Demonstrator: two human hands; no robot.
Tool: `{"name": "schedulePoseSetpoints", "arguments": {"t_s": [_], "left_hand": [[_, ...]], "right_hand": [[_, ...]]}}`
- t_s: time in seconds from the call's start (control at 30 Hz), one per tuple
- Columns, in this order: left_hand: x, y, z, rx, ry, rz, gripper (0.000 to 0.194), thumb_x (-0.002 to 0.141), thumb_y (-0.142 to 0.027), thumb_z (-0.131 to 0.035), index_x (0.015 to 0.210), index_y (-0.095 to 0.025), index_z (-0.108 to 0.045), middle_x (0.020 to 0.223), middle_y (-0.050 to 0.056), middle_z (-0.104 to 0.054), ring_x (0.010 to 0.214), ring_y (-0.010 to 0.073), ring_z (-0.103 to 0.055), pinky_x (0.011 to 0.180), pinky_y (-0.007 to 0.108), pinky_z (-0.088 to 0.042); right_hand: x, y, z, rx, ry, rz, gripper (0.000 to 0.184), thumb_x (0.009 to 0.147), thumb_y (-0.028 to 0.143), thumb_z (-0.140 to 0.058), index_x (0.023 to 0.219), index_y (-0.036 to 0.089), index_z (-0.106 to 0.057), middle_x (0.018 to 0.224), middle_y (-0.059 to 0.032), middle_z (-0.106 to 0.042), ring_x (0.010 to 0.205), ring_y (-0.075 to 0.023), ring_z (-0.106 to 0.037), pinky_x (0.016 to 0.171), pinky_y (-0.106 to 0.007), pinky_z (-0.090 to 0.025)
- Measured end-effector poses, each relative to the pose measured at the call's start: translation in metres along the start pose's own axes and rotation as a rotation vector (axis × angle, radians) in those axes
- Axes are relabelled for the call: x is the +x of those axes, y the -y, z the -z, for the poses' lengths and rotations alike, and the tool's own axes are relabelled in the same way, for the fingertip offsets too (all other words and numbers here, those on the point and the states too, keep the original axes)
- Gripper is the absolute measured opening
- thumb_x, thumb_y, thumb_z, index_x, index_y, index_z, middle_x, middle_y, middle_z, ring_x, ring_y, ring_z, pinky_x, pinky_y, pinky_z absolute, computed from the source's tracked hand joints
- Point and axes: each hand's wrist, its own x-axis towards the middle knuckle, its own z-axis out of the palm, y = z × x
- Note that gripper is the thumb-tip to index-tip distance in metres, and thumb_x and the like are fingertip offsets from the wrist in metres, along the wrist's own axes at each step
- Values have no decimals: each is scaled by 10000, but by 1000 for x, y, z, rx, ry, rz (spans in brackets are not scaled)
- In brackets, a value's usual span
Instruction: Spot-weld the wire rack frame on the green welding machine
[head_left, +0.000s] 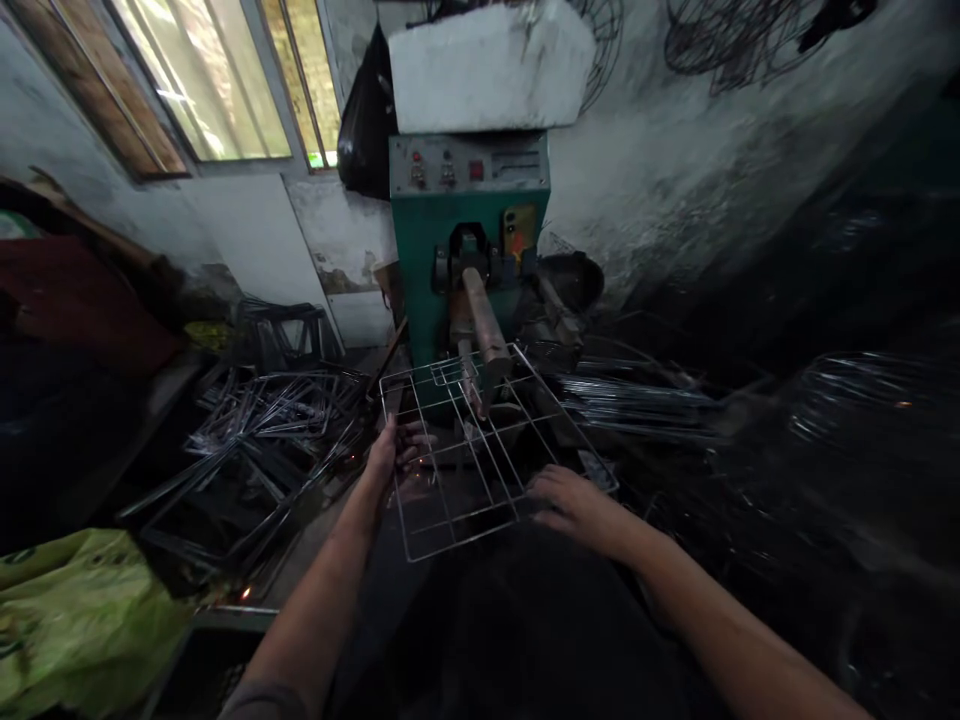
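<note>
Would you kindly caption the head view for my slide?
Both hands, left hand and right hand, hold a wire grid under the green machine.

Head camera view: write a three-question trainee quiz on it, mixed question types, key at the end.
1. True or false: both hands grip the square silver wire grid.
2. Which lies left of the left hand? A) heap of bent silver wire frames B) red bucket C) blue drum
3. Fill in: the grid's far edge sits under the rusty round arm of the ____ boxy metal machine.

Key
1. True: the left hand holds the left edge, the right hand the near right edge.
2. A
3. green
</note>
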Motion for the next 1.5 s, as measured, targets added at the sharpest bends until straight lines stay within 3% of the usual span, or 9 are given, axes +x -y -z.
{"name": "schedulePoseSetpoints", "arguments": {"t_s": [0.17,0.37,0.5,0.63,0.97,1.07,1.17,1.5], "left_hand": [[4,-3,1,-58,-36,49,614,1006,-506,-228,1088,-46,-626,705,144,-726,291,47,-301,298,167,-241],[8,8,11,-83,-45,61,599,978,-557,-316,1130,-68,-625,720,128,-721,297,34,-291,297,156,-242],[11,10,16,-88,-19,74,620,984,-548,-272,1117,-61,-631,734,139,-718,287,25,-248,279,154,-220],[12,7,15,-88,13,53,616,995,-522,-248,1089,-49,-631,773,172,-723,285,13,-237,277,143,-210],[14,-3,13,-113,16,28,575,1001,-494,-266,1051,-48,-625,744,165,-718,291,20,-245,278,145,-226],[18,-9,13,-116,11,33,578,1001,-497,-265,1068,-49,-624,718,146,-711,289,24,-259,280,148,-226],[24,-16,11,-126,-14,6,575,1003,-494,-258,1067,-57,-625,687,126,-702,289,32,-273,285,153,-228],[66,-37,14,-148,-29,-79,574,987,-520,-316,1144,-46,-599,753,161,-723,290,31,-261,289,171,-251]], "right_hand": [[5,18,15,-66,69,-39,289,880,211,-537,1152,199,-632,1139,-92,-653,1044,-253,-555,937,-441,-468],[1,15,8,-154,135,51,512,858,177,-520,1345,325,-574,1340,-87,-574,1122,-297,-512,947,-505,-436],[1,12,3,-192,157,105,442,871,210,-523,1287,318,-625,1364,-100,-552,1111,-298,-499,951,-507,-418],[6,12,3,-202,172,111,428,907,191,-478,1289,321,-620,1256,-96,-617,1002,-265,-525,864,-446,-445],[24,5,14,-24,122,5,190,932,282,-505,1013,217,-665,918,-47,-672,913,-223,-601,1001,-427,-407],[33,2,16,-42,86,-75,155,899,276,-550,1019,193,-604,946,-57,-643,932,-229,-597,965,-410,-435],[45,-3,19,-73,70,-119,196,857,272,-600,1028,181,-566,990,-85,-620,939,-239,-584,842,-366,-478],[93,-41,35,-6,-2,-57,147,811,284,-652,882,197,-556,931,-50,-620,915,-224,-595,803,-329,-469]]}}
